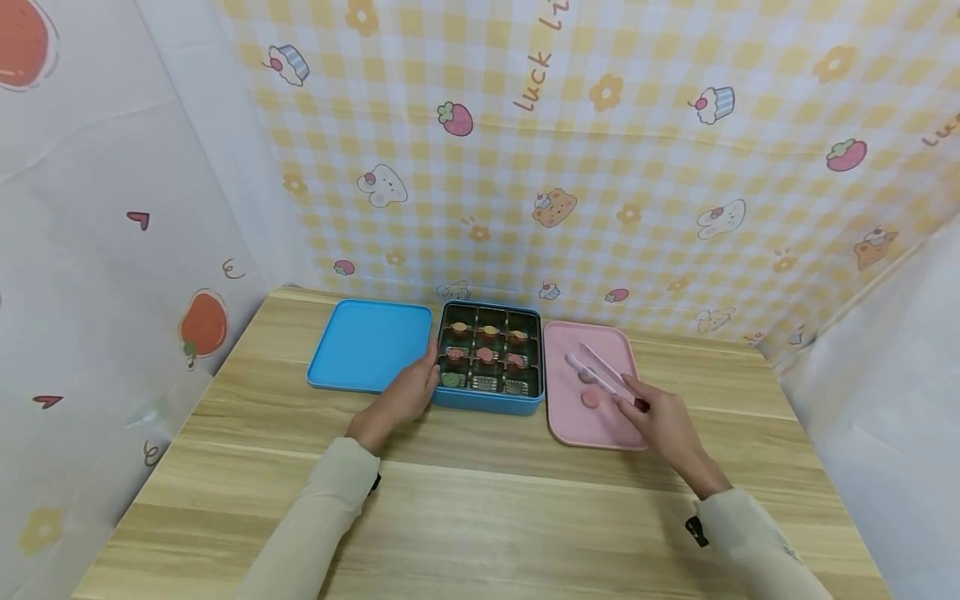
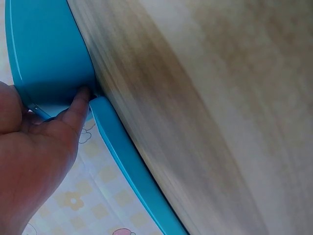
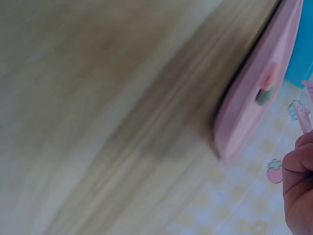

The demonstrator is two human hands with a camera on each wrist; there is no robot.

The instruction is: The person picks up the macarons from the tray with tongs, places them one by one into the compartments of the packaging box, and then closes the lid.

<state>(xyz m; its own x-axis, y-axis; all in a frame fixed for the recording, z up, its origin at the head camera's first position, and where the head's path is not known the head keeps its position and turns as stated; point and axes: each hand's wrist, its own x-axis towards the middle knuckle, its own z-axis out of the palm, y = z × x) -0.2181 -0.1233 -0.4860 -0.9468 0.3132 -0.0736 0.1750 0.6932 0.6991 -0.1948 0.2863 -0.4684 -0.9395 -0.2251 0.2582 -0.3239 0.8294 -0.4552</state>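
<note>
Behind a wooden table [image 1: 480, 517] hangs a checked cloth [image 1: 480, 167]. At left lies the lid [image 1: 375, 342]; the left hand [image 1: 405, 392], fingers extended, touches the left wall of the box [image 1: 487, 402]. Seven of nine cells hold pieces [image 1: 489, 330]; the near row's middle and right look bare. On the tray [image 1: 564, 427] at right, one pink piece [image 1: 591, 397] and one green piece [image 1: 585, 376] seemingly remain. Above it, the right hand [image 1: 667, 425] pinches tongs [image 1: 604, 367], tips parted, pointing far left, long axis slanting from near right.
</note>
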